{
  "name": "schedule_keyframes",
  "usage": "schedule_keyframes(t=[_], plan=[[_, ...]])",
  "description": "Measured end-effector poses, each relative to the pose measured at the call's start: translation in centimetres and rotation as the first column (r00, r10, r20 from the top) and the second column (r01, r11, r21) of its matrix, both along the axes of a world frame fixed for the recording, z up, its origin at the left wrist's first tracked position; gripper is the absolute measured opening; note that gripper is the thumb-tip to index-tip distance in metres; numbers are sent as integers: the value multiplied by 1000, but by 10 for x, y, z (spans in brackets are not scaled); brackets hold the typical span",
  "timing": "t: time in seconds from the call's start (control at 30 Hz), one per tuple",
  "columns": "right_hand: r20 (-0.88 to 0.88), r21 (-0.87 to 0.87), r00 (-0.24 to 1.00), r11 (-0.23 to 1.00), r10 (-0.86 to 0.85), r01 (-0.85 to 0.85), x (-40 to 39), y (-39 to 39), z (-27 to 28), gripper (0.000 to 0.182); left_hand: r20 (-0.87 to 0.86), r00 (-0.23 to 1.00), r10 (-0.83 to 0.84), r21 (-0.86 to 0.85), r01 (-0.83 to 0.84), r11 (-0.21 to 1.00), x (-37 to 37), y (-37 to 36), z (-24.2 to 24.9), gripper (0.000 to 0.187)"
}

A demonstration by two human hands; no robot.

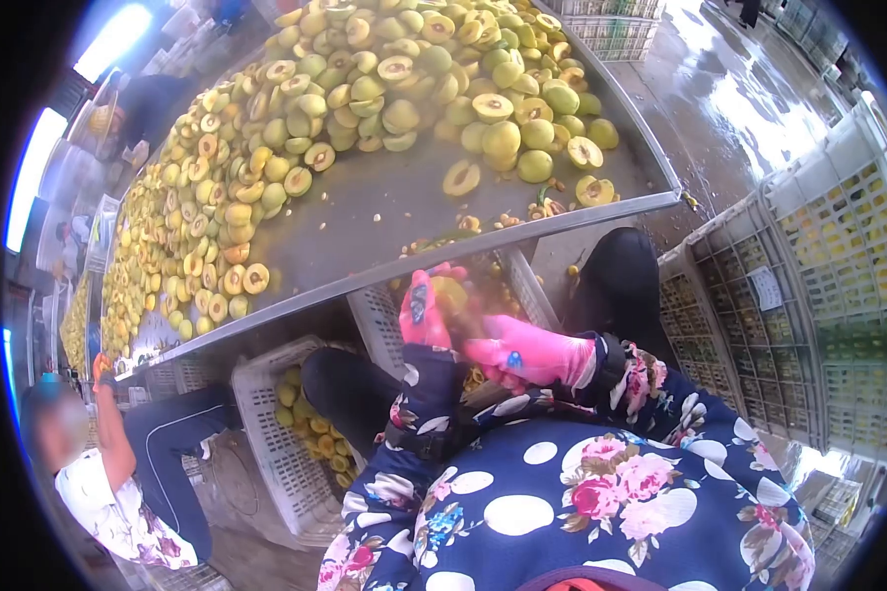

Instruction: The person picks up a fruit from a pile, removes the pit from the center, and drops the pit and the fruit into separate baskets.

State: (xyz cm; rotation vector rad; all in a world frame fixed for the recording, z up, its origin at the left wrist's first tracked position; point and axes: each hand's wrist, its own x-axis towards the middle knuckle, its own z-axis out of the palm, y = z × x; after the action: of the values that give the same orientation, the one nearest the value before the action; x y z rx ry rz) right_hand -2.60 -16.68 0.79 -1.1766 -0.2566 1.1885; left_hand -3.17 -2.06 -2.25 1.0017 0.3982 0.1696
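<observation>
Both my hands wear pink gloves and meet just below the metal table's front edge, over a white crate. My left hand [426,310] is wrapped round a yellow-green fruit [450,293]. Close against it on the right, my right hand [530,353] has its fingers curled; what they hold, if anything, is blurred. Halved and whole yellow-green fruits [365,94] are heaped on the metal table [365,212], many cut sides showing brown centres. Small bits lie near the table's edge above my hands.
A crate of fruit [266,433] stands at my left knee. Further left sits another person [133,463] with a raised hand. Stacked crates [808,286] of fruit rise at the right, with more crates [611,34] behind the table. The floor [705,108] is wet.
</observation>
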Motion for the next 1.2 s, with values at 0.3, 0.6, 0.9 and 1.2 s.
schedule_keyframes(t=[0.3, 0.6, 0.9, 1.2], plan=[[-301, 417, 934, 908, 191, -51, -6, -2, -13, 25, 42, 998, -38, -474, 54, 879, -1, 40, -7, 40], [572, -587, 618, 796, 539, -151, -9, -2, -69, 33, -247, 874, 418, 964, 265, 14, -74, 293, -10, 38], [445, -439, 862, 898, 241, -24, 1, -32, -24, 32, -494, 869, -37, 868, 496, 41, 160, 112, 27, 42], [257, -404, 964, 914, 73, 38, 11, -61, -41, 29, -559, 812, -167, 828, 558, -56, 215, -4, -32, 66]])
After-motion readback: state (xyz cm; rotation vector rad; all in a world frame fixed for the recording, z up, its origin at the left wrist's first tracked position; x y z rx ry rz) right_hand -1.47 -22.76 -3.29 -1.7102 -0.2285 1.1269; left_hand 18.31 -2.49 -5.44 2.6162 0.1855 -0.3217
